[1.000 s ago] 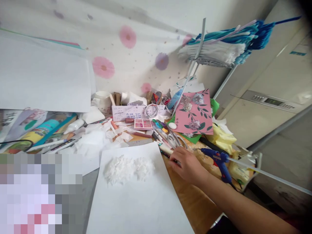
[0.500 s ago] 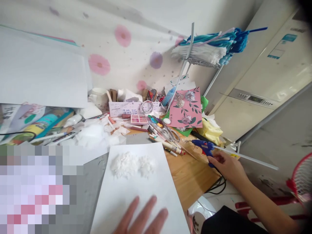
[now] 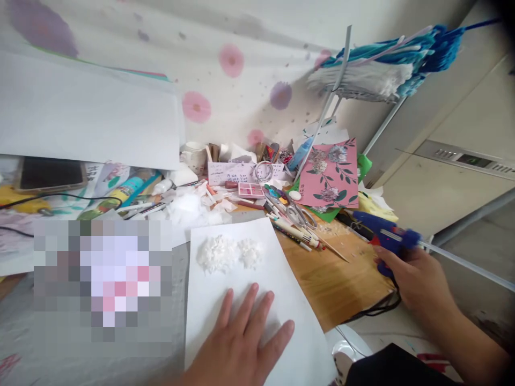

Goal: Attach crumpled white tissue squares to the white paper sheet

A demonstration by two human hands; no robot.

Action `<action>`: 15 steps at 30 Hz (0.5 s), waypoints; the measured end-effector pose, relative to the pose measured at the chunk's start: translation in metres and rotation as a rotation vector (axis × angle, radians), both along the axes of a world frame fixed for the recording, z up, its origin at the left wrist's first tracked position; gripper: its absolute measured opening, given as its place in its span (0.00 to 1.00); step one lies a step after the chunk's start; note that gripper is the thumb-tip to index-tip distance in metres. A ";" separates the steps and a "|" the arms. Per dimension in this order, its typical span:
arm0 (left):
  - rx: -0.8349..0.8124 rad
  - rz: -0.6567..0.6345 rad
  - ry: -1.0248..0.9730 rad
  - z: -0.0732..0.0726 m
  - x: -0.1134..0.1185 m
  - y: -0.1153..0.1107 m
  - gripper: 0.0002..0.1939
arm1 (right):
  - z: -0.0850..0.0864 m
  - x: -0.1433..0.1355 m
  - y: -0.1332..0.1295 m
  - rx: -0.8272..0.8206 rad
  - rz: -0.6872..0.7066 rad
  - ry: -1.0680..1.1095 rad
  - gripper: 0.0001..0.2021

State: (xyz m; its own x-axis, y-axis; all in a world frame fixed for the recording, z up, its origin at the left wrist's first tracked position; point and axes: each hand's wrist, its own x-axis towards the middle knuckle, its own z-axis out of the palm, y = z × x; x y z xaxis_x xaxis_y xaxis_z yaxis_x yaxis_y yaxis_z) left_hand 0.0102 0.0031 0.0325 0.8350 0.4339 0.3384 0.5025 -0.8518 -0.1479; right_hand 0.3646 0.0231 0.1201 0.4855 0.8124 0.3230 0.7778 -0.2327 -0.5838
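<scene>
My left hand (image 3: pixel 245 338) lies palm down with spread fingers on a white sheet of paper (image 3: pixel 215 316). Beyond its fingertips, two clumps of white shreds rest on the sheet: a larger clump (image 3: pixel 217 253) at left and a smaller clump (image 3: pixel 250 252) beside it. At the table's right side, my right hand (image 3: pixel 418 273) is wrapped round the handle of a blue glue gun (image 3: pixel 386 233). A long clear glue stick (image 3: pixel 470 264) sticks out from the gun's back, and its nozzle points left, above the wooden tabletop.
Scissors (image 3: pixel 298 209), pens (image 3: pixel 295 230) and a pink palette (image 3: pixel 251 190) crowd the table behind the sheet. A pink flower card (image 3: pixel 332 174) leans at the back right. White fluff (image 3: pixel 185 206) lies left of them. A pixelated patch hides part of the grey mat (image 3: pixel 161 364).
The view has swung left. More of my left hand now shows, laid flat on the paper nearer the clumps. My right hand still grips the glue gun, which appears larger and further right.
</scene>
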 end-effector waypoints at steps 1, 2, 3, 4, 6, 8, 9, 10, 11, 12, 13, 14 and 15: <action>-0.041 0.024 0.011 0.006 0.000 0.001 0.37 | 0.003 -0.010 -0.004 0.017 0.055 0.079 0.18; -0.054 0.031 -0.008 0.013 0.000 0.001 0.38 | 0.006 -0.020 -0.008 0.018 0.118 0.157 0.18; -0.026 0.008 -0.043 0.020 0.000 0.001 0.34 | 0.009 -0.031 -0.011 0.001 0.185 0.226 0.17; 0.021 -0.022 -0.085 0.027 -0.001 0.000 0.26 | 0.011 -0.042 -0.014 -0.033 0.262 0.298 0.16; 0.099 -0.057 -0.137 0.037 -0.002 -0.003 0.14 | 0.013 -0.064 -0.017 -0.142 0.399 0.413 0.14; 0.091 -0.070 -0.133 0.042 -0.002 -0.005 0.11 | 0.014 -0.086 -0.015 -0.263 0.507 0.489 0.13; 0.076 -0.074 -0.134 0.040 -0.002 -0.004 0.11 | 0.013 -0.096 -0.012 -0.307 0.550 0.500 0.12; 0.068 -0.080 -0.144 0.037 -0.001 -0.004 0.10 | 0.012 -0.106 -0.008 -0.355 0.613 0.491 0.11; 0.059 -0.084 -0.145 0.031 0.000 -0.003 0.10 | 0.011 -0.115 -0.003 -0.391 0.686 0.459 0.10; 0.060 -0.092 -0.164 0.024 0.001 -0.002 0.10 | 0.010 -0.124 0.003 -0.416 0.768 0.417 0.08; 0.056 -0.095 -0.181 0.015 0.003 -0.002 0.10 | 0.009 -0.131 0.008 -0.446 0.857 0.363 0.06; 0.042 -0.093 -0.198 0.007 0.003 -0.003 0.11 | 0.009 -0.138 0.013 -0.469 0.934 0.296 0.04; 0.015 -0.085 -0.233 0.000 0.003 -0.006 0.10 | 0.009 -0.144 0.016 -0.483 0.988 0.226 0.02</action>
